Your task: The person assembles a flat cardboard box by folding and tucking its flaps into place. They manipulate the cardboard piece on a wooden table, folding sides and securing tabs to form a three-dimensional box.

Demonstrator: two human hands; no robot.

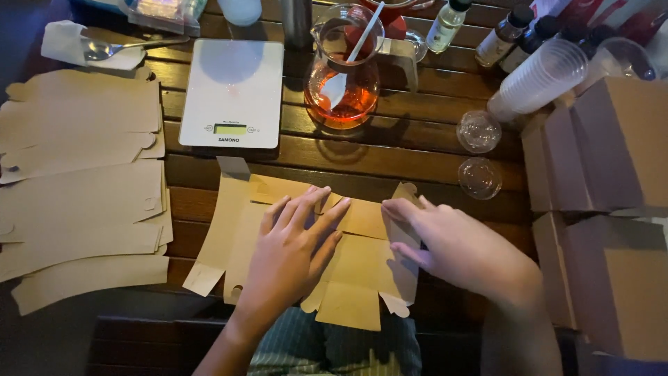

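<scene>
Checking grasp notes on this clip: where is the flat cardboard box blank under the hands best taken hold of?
Probably at the right side flap, coming from the right: that flap is raised off the slatted table beside the right hand, while the left hand presses the box blank flat.

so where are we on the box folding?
Done: several folded cardboard boxes stand at the right edge of the table. In hand: one flat box blank lies in front of the person, left hand pressing it flat, right hand at its right flap. Left: a pile of unfolded blanks on the left side.
</scene>
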